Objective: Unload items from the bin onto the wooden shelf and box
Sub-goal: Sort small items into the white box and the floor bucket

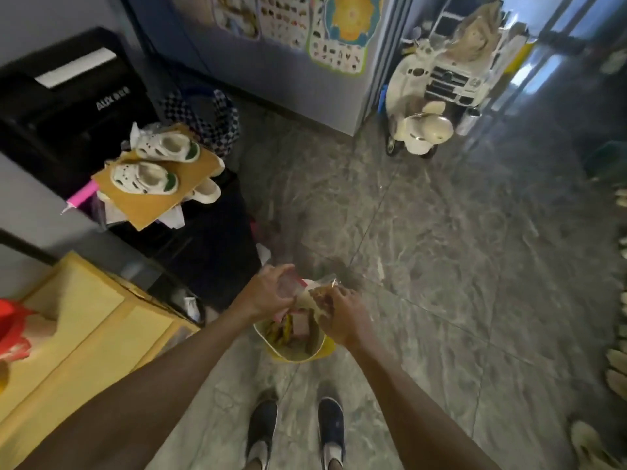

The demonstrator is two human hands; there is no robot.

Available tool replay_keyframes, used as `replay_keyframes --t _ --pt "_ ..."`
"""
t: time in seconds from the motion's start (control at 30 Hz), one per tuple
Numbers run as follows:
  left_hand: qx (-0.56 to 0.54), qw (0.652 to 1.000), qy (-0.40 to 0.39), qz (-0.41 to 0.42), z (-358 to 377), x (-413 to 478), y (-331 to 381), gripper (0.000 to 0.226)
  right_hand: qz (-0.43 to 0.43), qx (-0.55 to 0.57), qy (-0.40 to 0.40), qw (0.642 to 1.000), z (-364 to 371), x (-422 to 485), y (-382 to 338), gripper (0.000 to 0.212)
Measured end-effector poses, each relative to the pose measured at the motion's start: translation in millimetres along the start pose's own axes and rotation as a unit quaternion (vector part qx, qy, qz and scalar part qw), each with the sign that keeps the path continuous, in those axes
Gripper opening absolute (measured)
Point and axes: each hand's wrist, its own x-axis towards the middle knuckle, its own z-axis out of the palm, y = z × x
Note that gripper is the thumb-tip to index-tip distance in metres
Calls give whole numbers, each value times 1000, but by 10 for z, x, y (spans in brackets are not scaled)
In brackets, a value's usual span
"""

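Reaching down over the yellow bin (294, 340), both hands are working at its mouth. The left hand (271, 293) is curling its grip around a clear plastic item (288, 286); the right hand (342, 317) is gripping a crinkly clear packet (320, 293) with brownish contents. Blur is hiding which way either item's long axis is running. The bin is standing upright on the marble floor (441, 249), just ahead of the person's dark shoes (330, 432), still holding more packets. The cardboard box (84, 334) is sitting to the left.
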Motion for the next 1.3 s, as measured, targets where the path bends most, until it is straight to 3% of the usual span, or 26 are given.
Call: replay_keyframes --t 0.13,0.47,0.67,0.73,0.8,0.87,1.07,1.3 --pt "10 999 -4 -47 386 288 -263 100 -40 -10 -51 998 370 416 214 58" --pt "48 989 -66 -121 1358 766 -1152 47 -67 -52 -152 985 1516 1152 559 55" --pt "1 985 -68 -158 1796 897 -1677 52 -59 -85 -174 979 2326 1412 863 60" --pt "-8 986 -66 -153 1820 907 -1725 65 -65 -95 -174 978 2491 1455 943 67" --pt "-14 986 -57 -155 1800 872 -1741 89 -72 -117 -174 975 2426 1433 872 82" --pt "-22 987 -46 -149 1734 799 -1698 95 -59 -116 -169 977 2250 1358 776 84" --pt "24 990 -3 -138 1127 502 -1261 73 -61 -90 -127 986 1228 1115 380 88" --pt "97 988 97 -76 -111 134 -512 83 -96 -95 -15 991 -280 976 -158 101"
